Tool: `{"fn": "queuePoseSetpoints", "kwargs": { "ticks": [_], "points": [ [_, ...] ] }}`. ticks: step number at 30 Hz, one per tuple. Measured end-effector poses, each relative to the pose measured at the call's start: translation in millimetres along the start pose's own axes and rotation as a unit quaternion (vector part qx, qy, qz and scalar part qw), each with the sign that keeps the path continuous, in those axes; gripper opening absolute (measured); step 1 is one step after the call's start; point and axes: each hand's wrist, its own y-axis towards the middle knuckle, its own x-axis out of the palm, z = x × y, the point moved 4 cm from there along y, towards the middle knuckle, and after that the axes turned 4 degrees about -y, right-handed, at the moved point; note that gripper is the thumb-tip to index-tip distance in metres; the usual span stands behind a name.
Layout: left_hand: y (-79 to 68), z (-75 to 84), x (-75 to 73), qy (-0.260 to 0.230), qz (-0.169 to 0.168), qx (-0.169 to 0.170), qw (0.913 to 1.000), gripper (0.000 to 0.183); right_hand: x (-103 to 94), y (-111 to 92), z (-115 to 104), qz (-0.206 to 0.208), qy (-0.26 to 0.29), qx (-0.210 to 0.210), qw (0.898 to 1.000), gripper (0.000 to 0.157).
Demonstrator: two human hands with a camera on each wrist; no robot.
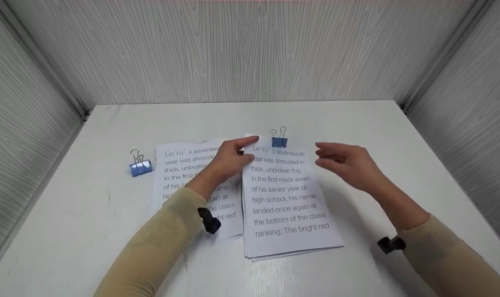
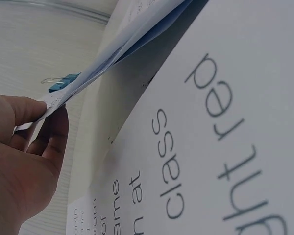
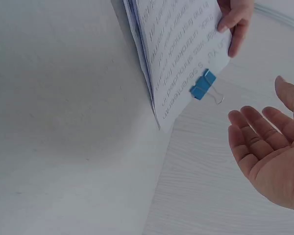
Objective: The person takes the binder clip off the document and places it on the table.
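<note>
A stack of printed sheets [image 1: 289, 202] has a blue binder clip [image 1: 279, 142] fixed on its top edge, wire handles up. My left hand [image 1: 231, 159] pinches the stack near its upper left corner, thumb on the printed face and fingers behind, as the left wrist view [image 2: 24, 147] shows. In that view the stack's top end is raised off the table. To the right of the stack, my right hand [image 1: 344, 163] is apart from the paper, its fingers loosely bent with nothing in them. The right wrist view shows its palm [image 3: 279, 176] bare.
A second stack of the same printed sheets [image 1: 179, 165] lies on the left, partly under my left forearm. Beside its left edge sits another blue binder clip [image 1: 140, 168] on the white table [image 1: 88, 214]. Grey wood-grain panels [image 1: 250, 49] stand around the table.
</note>
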Motion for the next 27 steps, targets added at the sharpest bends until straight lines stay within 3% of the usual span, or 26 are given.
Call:
{"fn": "queuePoseSetpoints", "kwargs": {
  "ticks": [5, 11, 20, 27],
  "points": [
    [-4.0, 4.9, 4.4, -0.010, 0.002, 0.015, 0.9998, 0.054, -8.5, 36, 20, 0.002, 0.085, 0.026, 0.996, 0.053],
    [-8.2, 8.1, 8.0, -0.054, -0.016, 0.042, 0.9975, 0.054, -7.7, 73, 34, -0.022, 0.188, 0.023, 0.982, 0.056],
    [-16.3, 8.4, 10.7, -0.091, -0.037, 0.022, 0.9949, 0.054, 3.8, 100, 32, -0.086, 0.230, 0.031, 0.969, 0.056],
    [-17.8, 9.0, 13.3, -0.093, -0.035, 0.015, 0.9949, 0.054, 16.4, 117, 39, -0.140, 0.274, 0.043, 0.951, 0.051]
  ]
}}
